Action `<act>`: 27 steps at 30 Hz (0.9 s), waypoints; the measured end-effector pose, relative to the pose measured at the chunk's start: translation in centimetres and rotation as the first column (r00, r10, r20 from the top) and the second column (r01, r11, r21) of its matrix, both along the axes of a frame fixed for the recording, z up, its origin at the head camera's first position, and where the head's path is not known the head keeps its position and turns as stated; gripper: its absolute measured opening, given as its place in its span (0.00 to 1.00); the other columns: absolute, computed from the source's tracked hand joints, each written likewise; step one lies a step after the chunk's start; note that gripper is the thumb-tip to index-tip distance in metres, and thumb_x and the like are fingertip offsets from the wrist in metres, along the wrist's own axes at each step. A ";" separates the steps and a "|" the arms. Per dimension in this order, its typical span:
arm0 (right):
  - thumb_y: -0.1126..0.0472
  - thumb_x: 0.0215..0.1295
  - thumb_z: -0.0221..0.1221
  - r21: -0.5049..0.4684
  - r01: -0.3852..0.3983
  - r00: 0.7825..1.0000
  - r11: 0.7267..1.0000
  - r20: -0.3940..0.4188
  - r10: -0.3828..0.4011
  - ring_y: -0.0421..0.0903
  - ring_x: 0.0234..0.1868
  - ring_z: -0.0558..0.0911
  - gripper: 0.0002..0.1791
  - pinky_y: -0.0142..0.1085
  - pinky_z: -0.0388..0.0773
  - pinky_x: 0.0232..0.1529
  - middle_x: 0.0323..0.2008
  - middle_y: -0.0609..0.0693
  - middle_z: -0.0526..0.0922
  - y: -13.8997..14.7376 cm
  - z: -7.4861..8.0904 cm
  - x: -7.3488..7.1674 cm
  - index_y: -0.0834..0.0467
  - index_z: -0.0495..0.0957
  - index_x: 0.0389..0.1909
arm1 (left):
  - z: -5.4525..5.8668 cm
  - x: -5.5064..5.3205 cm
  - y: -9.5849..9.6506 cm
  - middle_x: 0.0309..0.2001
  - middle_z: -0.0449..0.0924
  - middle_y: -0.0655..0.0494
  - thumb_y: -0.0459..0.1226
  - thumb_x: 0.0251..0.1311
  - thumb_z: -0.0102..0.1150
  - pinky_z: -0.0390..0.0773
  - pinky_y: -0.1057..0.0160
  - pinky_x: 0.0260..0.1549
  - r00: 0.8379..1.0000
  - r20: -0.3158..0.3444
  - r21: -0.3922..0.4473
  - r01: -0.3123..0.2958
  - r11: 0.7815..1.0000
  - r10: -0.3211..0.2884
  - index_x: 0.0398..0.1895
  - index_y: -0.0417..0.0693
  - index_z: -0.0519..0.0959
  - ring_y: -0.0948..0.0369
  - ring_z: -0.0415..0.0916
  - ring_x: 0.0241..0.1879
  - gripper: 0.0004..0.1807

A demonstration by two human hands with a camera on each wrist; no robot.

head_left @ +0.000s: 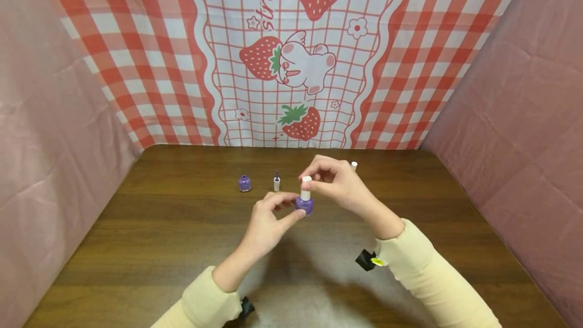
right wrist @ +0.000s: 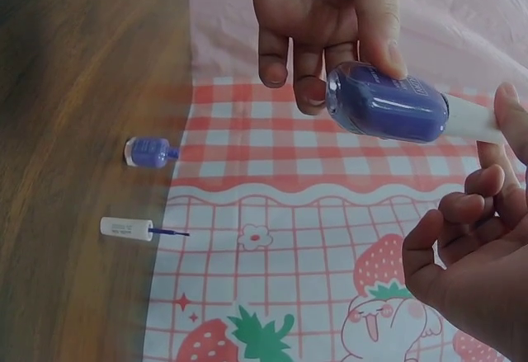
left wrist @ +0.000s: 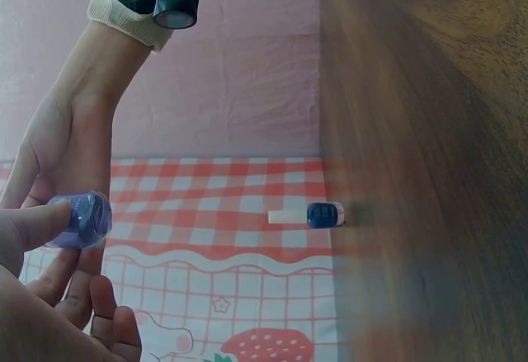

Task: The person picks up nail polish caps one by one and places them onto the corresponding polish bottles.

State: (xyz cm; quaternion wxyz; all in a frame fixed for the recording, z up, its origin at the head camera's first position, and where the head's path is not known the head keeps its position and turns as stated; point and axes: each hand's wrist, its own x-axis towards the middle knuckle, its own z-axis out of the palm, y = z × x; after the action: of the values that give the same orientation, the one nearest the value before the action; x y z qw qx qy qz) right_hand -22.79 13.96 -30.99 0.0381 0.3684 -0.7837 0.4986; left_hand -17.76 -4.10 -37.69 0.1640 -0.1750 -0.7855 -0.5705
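A purple nail polish bottle [head_left: 304, 205] with a white cap [head_left: 306, 181] is held above the wooden table [head_left: 182, 247]. My left hand [head_left: 291, 206] pinches its purple body between thumb and fingers. My right hand [head_left: 314, 176] pinches the white cap from above. In the right wrist view the bottle [right wrist: 388, 105] lies sideways between the left hand [right wrist: 322, 16] and the right hand's fingers [right wrist: 503, 115]. The left wrist view shows the bottle's base [left wrist: 80, 220] at my left fingertips [left wrist: 37, 222].
An open purple bottle [head_left: 244, 183] and its white brush cap [head_left: 276, 182], standing with the brush up, are on the table behind the left hand. Another capped bottle [head_left: 354, 166] stands behind the right hand, also seen as a capped bottle [left wrist: 318, 214]. Pink cloth walls enclose the table.
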 end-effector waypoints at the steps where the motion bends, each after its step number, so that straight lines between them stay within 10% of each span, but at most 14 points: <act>1: 0.62 0.57 0.66 -0.004 0.005 1.000 1.000 0.006 -0.005 0.42 0.28 0.69 0.04 0.29 0.65 0.24 0.28 0.50 0.75 -0.1 0.0 0.0 0.54 0.82 0.34 | 0.0 0.0 0.0 0.34 0.81 0.56 0.36 0.48 0.71 0.73 0.64 0.38 1.000 -0.003 0.001 0.000 1.000 0.000 0.39 0.47 0.84 0.58 0.74 0.36 0.13; 19: 0.65 0.49 0.70 -0.031 0.090 0.995 0.995 0.043 -0.089 0.41 0.24 0.66 0.12 0.29 0.63 0.22 0.23 0.48 0.74 -0.6 -0.3 0.0 0.57 0.74 0.24 | 0.1 0.1 0.2 0.34 0.81 0.54 0.35 0.46 0.72 0.75 0.54 0.39 1.000 0.008 0.000 -0.006 1.000 0.006 0.40 0.47 0.83 0.58 0.74 0.36 0.15; 27: 0.58 0.59 0.64 -0.013 0.050 0.999 0.999 0.011 -0.050 0.41 0.28 0.69 0.10 0.30 0.67 0.27 0.29 0.48 0.75 -0.1 -0.2 0.2 0.56 0.80 0.40 | 0.0 0.1 0.1 0.34 0.82 0.55 0.35 0.47 0.72 0.75 0.54 0.39 1.000 -0.001 0.012 -0.003 1.000 0.003 0.40 0.46 0.83 0.59 0.74 0.36 0.14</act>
State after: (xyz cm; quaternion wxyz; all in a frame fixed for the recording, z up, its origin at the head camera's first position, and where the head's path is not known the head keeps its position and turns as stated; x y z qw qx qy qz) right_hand -22.55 13.86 -31.20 0.0489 0.3456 -0.7895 0.5048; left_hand -17.62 -3.97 -37.67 0.1660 -0.1732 -0.7822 -0.5750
